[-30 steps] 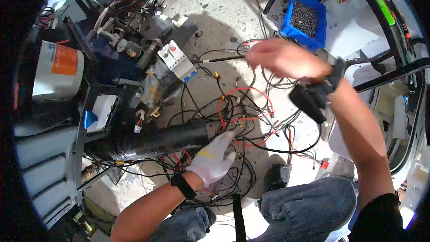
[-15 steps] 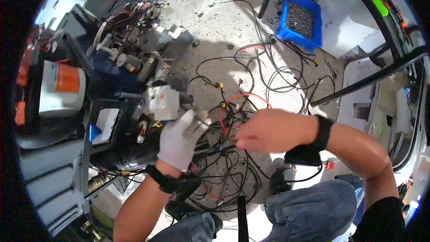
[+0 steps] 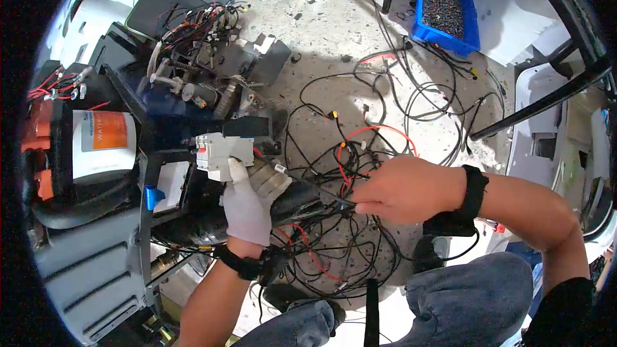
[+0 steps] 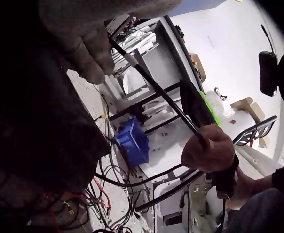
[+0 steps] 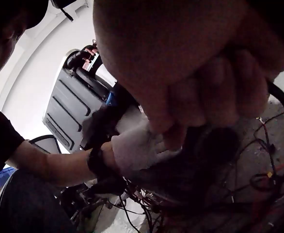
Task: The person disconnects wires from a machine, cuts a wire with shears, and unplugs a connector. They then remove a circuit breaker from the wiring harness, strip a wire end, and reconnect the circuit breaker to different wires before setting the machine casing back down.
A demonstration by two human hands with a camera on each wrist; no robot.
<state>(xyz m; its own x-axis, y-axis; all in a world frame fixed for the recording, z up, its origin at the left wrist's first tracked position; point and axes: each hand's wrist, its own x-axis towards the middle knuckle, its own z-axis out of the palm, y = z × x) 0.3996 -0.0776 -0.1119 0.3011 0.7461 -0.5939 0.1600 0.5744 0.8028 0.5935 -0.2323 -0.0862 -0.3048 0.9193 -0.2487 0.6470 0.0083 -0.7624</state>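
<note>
In the head view the gloved left hand (image 3: 249, 205) grips a white block-shaped device (image 3: 223, 155) with a red part on its face, thumb against its lower edge. From the device a black cable (image 3: 315, 187) runs right to the bare right hand (image 3: 408, 189), whose curled fingers pinch it. The left wrist view shows that black cable (image 4: 164, 94), with a white band near the glove, stretched between the hands. The right wrist view has the curled right fingers (image 5: 214, 92) in front of the left glove (image 5: 137, 145).
Tangled black and red cables (image 3: 347, 250) cover the floor between the feet. A black cylinder (image 3: 193, 222) lies below the device. Metal parts (image 3: 199, 90) stand at the left, a blue bin (image 3: 477, 26) of small pieces at the back right, and a black frame bar (image 3: 546, 106) at the right.
The right hand has come down from the upper right to beside the left hand. The left hand has left the cables and taken hold of the white device, which has moved lower left.
</note>
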